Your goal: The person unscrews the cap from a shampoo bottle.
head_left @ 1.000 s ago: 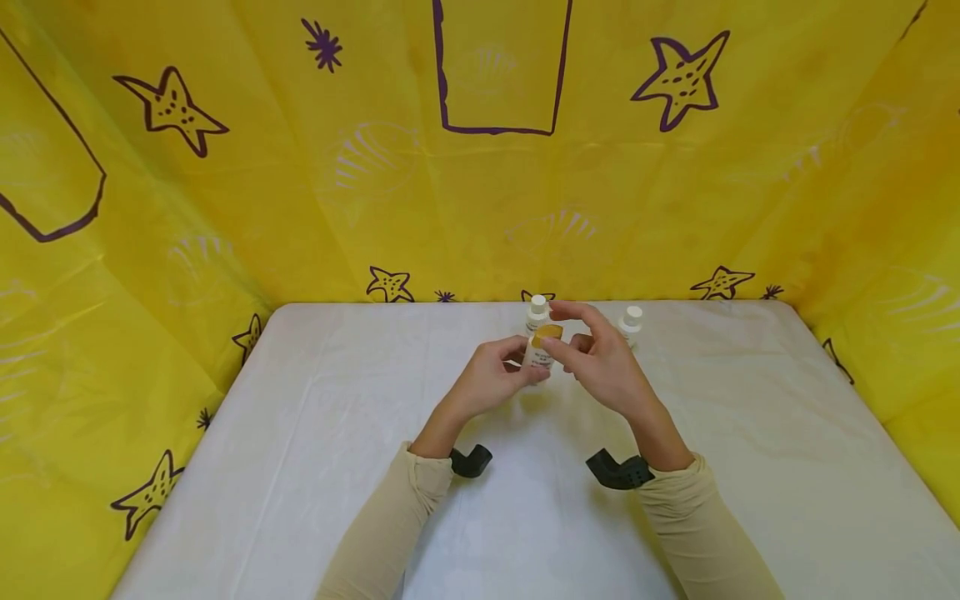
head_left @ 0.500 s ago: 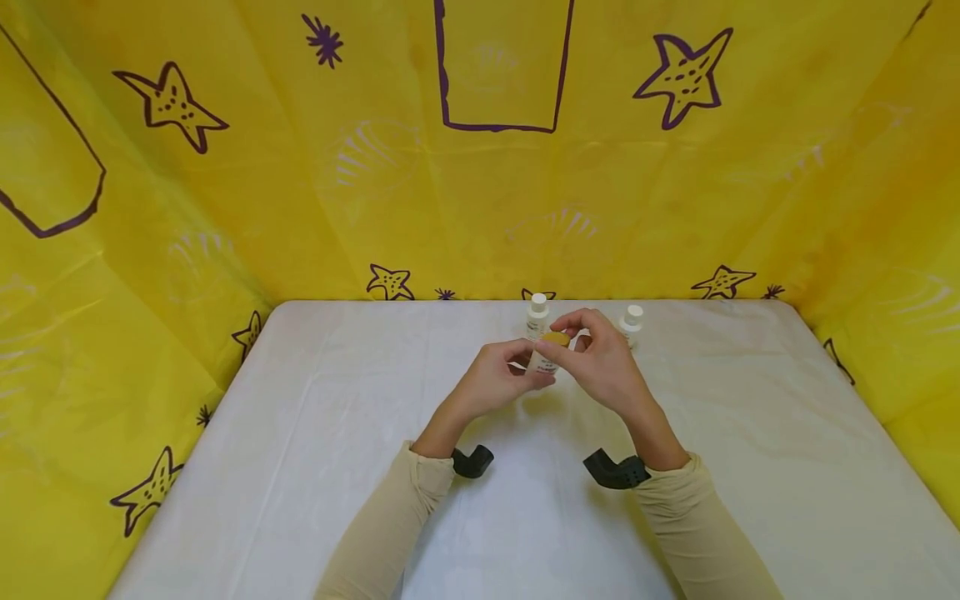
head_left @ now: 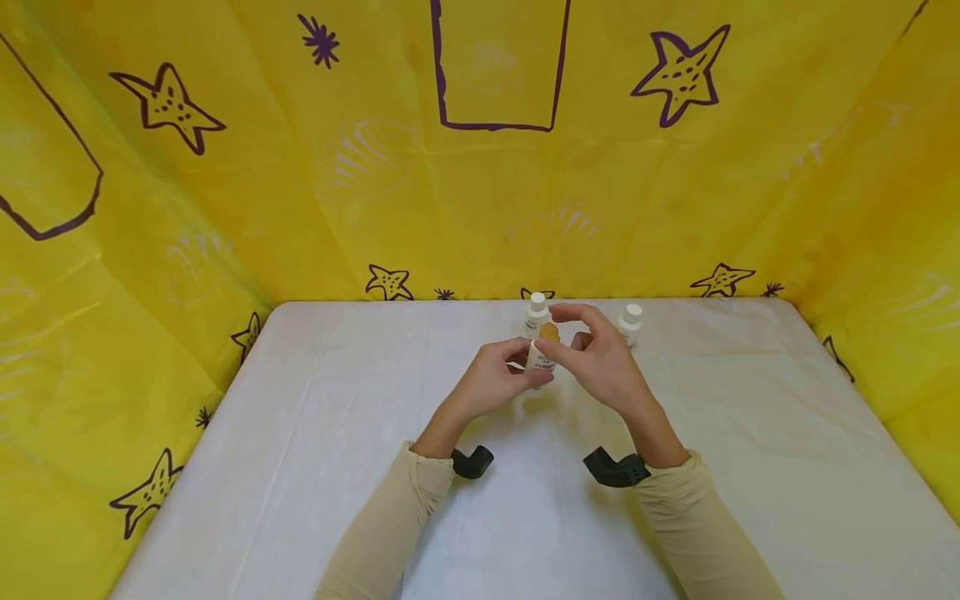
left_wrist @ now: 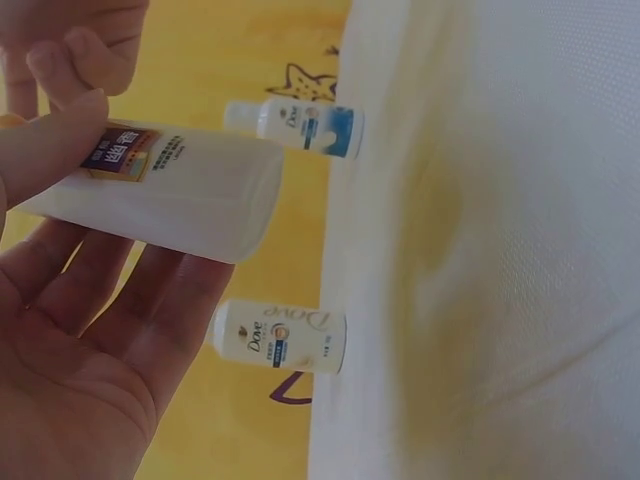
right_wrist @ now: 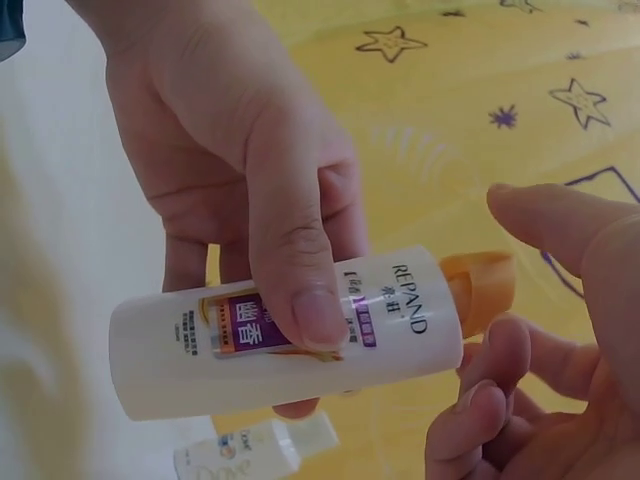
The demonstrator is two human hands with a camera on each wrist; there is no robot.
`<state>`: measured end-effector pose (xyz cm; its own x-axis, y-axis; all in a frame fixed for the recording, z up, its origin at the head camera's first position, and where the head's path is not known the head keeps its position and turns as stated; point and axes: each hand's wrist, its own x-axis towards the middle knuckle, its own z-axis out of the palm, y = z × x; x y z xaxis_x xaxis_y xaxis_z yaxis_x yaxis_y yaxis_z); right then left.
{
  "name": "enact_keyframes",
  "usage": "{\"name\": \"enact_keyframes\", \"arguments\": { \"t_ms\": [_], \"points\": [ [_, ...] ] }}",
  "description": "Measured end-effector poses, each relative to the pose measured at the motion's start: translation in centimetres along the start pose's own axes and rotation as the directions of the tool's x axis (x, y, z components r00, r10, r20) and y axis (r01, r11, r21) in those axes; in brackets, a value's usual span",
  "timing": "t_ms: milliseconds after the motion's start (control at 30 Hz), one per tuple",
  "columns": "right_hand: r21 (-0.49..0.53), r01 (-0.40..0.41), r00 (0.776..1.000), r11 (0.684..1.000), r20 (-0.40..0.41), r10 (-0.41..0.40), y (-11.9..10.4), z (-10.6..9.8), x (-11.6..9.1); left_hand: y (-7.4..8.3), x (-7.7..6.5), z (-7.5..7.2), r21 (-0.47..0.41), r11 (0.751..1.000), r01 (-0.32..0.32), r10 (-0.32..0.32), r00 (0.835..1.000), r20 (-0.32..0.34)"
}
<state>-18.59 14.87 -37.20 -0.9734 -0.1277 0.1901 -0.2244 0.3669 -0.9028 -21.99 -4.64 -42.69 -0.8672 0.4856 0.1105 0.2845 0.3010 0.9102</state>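
Note:
My left hand (head_left: 491,372) holds a white toiletry bottle (right_wrist: 170,350) with an orange cap (right_wrist: 492,285), thumb on the label and fingers round the back. The bottle is raised off the table, roughly upright, with purple labelling and the word REPAND. At its cap is my right hand (head_left: 606,365). In the right wrist view one finger stands apart from the cap, while the other fingertips (right_wrist: 505,345) are bent close beside its edge. In the head view the right thumb overlaps the cap's lower part and the index finger is raised over it.
Behind the hands stand two smaller white Dove bottles with white caps, one bottle (head_left: 536,315) at the middle back and another bottle (head_left: 631,323) to its right. The white-covered table (head_left: 360,467) meets a yellow patterned curtain (head_left: 285,192) at the back and sides.
The orange cap showed broad before and now looks narrow, turned on the bottle. Half a second ago the right fingers were closed round the cap; now the index finger is lifted away.

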Motion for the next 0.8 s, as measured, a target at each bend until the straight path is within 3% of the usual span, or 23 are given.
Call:
{"name": "enact_keyframes", "arguments": {
  "t_ms": [233, 567, 800],
  "points": [
    [-0.069, -0.022, 1.000, 0.997, -0.013, 0.021, 0.13, 0.25, 0.08, -0.10, -0.04, 0.03, 0.006, 1.000, -0.002, 0.002, 1.000, 0.000],
    [-0.016, 0.052, 0.997, 0.999, 0.060, -0.051, 0.02, -0.18, 0.01, 0.06, -0.03, -0.12, 0.021, 0.999, 0.027, -0.027, 1.000, 0.012],
    [-0.068, 0.024, 1.000, 0.997, -0.008, -0.024, 0.26, -0.13, 0.15, 0.09, -0.05, -0.08, 0.022, 1.000, 0.009, -0.009, 1.000, 0.004]
  ]
}}
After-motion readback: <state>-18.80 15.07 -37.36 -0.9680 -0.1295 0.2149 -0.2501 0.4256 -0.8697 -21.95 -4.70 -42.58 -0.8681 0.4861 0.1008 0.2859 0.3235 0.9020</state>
